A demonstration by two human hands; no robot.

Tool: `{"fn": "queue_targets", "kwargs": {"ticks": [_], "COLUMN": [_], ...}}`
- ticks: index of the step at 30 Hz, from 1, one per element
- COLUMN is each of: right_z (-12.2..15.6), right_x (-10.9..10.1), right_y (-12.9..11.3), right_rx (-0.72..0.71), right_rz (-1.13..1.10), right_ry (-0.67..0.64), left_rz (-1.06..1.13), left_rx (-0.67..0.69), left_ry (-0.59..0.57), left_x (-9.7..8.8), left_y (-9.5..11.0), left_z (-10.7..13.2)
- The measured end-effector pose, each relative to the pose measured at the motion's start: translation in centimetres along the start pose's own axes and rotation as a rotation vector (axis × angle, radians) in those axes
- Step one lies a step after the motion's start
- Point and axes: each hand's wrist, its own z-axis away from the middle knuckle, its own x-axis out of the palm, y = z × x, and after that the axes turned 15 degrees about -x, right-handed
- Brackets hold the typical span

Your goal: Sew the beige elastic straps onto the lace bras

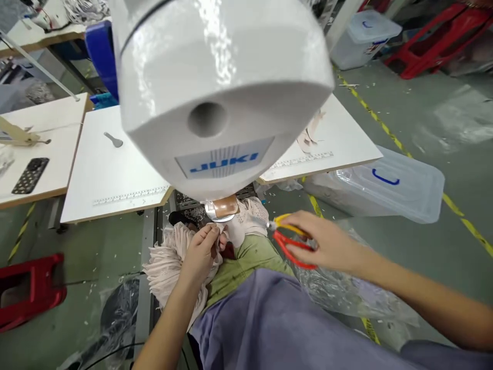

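My left hand (204, 246) is closed in a pinch on the edge of a pale pink fabric piece (238, 228) at the front of the sewing machine (227, 61). In my right hand (321, 239) is a pair of scissors (281, 240) with red and yellow handles, the blades pointing left toward the fabric. Under the machine head sits a shiny metal and brown plate (225, 207), just above my left fingertips. A bunch of pale fabric pieces (167, 257) hangs beside my left wrist. The machine head hides the needle area.
White table panels (111, 169) with printed rulers flank the machine; fabric scraps (310, 136) lie on the right one. A patterned phone (31, 176) rests on the left table. Lidded plastic boxes (416, 192), red stools (34, 293) and plastic bags stand or lie around.
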Motion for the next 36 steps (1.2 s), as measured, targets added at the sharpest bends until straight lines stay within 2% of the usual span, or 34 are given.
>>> {"fn": "queue_targets", "kwargs": {"ticks": [2, 5, 12, 16, 20, 28, 36], "right_z": [0.3, -0.8, -3.1, -2.5, -1.6, -3.0, -4.9], "right_x": [1.1, 2.4, 3.4, 2.6, 2.4, 3.9, 3.5], "right_y": [-2.5, -3.9, -2.9, -2.6, -3.0, -4.3, -3.9], "right_rx": [-0.086, -0.127, -0.18, -0.1, 0.005, -0.016, 0.001], "right_rz": [0.014, 0.037, -0.022, -0.102, -0.174, -0.258, -0.296], "right_ry": [-0.008, 0.015, -0.013, -0.025, 0.029, 0.021, -0.014], "left_rz": [0.001, -0.035, -0.226, -0.202, -0.138, -0.163, -0.319], "left_rx": [-0.007, -0.003, 0.018, 0.028, 0.045, 0.094, 0.164], "left_ry": [-0.002, 0.001, 0.059, 0.066, 0.046, 0.114, 0.202], "left_x": [0.2, 0.4, 0.3, 0.0, -0.2, -0.3, -0.5], "left_y": [0.1, 0.0, -0.3, -0.3, -0.2, -0.5, -0.5], "left_z": [0.1, 0.1, 0.2, 0.3, 0.3, 0.2, 0.2]}}
